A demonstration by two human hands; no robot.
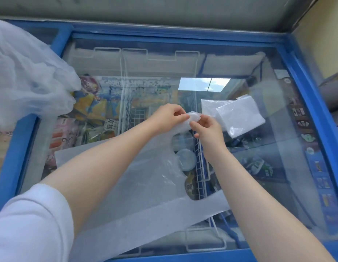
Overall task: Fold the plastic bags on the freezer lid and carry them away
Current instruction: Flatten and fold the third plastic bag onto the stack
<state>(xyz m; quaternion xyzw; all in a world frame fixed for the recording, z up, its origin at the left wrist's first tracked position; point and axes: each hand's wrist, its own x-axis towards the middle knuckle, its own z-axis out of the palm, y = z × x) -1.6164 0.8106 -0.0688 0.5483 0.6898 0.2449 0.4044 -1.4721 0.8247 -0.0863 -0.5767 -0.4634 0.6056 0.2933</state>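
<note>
Both hands, the left hand (169,115) and right hand (208,129), pinch 1 handle of the plastic bag (137,186) spread flat on the freezer lid (278,148), so I'd say folding has just begun and next needs that handle laid flat.

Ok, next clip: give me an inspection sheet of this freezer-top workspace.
Surface: glass freezer lid, blue frame, closed.
Job's things: flat bag spread on the lid; folded bags stacked to its right.
Clutter: loose bag heap at far left.
Grippers: left hand and right hand both pinch the flat bag's handle.
Cables: nothing seen.
Surroundings: packaged ice creams in wire baskets under the glass; wall behind.
</note>
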